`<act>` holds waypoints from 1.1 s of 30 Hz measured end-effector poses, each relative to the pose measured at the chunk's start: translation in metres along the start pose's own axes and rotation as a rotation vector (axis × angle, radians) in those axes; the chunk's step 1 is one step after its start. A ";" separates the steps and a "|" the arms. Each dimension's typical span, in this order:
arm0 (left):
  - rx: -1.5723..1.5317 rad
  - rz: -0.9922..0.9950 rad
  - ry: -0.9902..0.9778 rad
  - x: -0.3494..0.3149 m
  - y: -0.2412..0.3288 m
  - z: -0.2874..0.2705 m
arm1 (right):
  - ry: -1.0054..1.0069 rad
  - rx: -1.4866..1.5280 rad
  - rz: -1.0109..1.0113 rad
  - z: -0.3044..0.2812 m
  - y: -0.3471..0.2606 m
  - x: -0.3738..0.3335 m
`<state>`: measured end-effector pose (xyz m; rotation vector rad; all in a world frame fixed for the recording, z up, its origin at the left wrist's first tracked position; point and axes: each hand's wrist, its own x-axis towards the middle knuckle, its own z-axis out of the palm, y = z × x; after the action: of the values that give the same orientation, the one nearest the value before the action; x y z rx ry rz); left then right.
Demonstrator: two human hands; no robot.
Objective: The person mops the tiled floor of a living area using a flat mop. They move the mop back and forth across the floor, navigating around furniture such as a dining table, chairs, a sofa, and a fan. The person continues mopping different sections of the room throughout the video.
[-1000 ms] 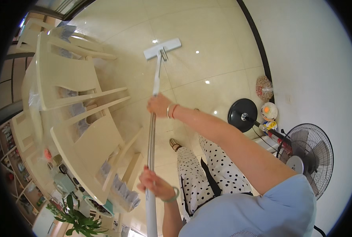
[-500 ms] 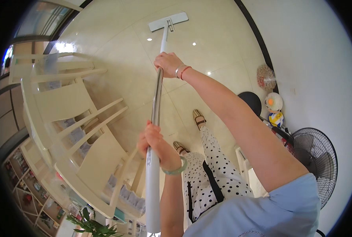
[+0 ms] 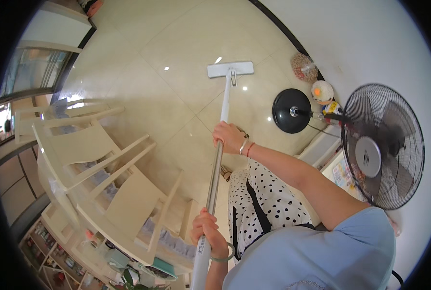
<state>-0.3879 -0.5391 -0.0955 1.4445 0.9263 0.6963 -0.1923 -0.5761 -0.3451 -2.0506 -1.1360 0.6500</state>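
Observation:
A flat mop point(image 3: 214, 179) with a white and chrome pole slants away from me, its white rectangular head point(image 3: 220, 70) lying on the shiny cream floor tiles. My right hand point(image 3: 229, 137), with a silver bangle and a red cord at the wrist, is wrapped round the pole about halfway along. Lower down, near the printed white grip, my left hand point(image 3: 208, 233) is closed round the same pole, a green bangle at its wrist. Both hands stay in front of my body, above my spotted trousers.
White chairs point(image 3: 133, 203) with grey cushions line a table on the left. At right stand a pedestal fan point(image 3: 382, 146) and its round black base point(image 3: 291, 110). By the wall lie balls point(image 3: 322, 92) and a woven round thing point(image 3: 304, 67).
The mop head has come closer and to the right across the floor. Both hands have moved down and right with the pole. The fan now shows more fully.

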 end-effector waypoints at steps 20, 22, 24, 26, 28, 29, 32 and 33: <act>0.395 -0.262 -0.187 -0.138 0.124 -0.180 | 0.060 0.386 0.156 0.152 -0.202 -0.226; 0.120 0.059 -0.213 -0.139 0.109 -0.171 | -0.003 0.349 0.146 0.139 -0.200 -0.222; 0.219 0.071 -0.355 -0.134 0.112 -0.167 | -0.043 0.297 0.163 0.120 -0.189 -0.223; 0.158 0.137 -0.349 -0.143 0.108 -0.157 | -0.016 0.226 0.113 0.102 -0.179 -0.223; -0.062 0.248 -0.227 -0.156 0.086 -0.136 | 0.032 0.191 0.038 0.089 -0.159 -0.218; -0.015 0.237 -0.216 -0.160 0.079 -0.126 | 0.076 0.183 -0.013 0.082 -0.142 -0.212; 0.037 0.246 -0.219 -0.165 0.051 -0.080 | 0.163 0.087 -0.017 0.055 -0.079 -0.198; -0.004 0.277 -0.243 -0.164 0.039 -0.059 | 0.168 0.055 0.016 0.045 -0.059 -0.195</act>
<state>-0.5152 -0.6483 -0.0336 1.6302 0.5425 0.7037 -0.3503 -0.7082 -0.3107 -2.0277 -0.9954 0.5001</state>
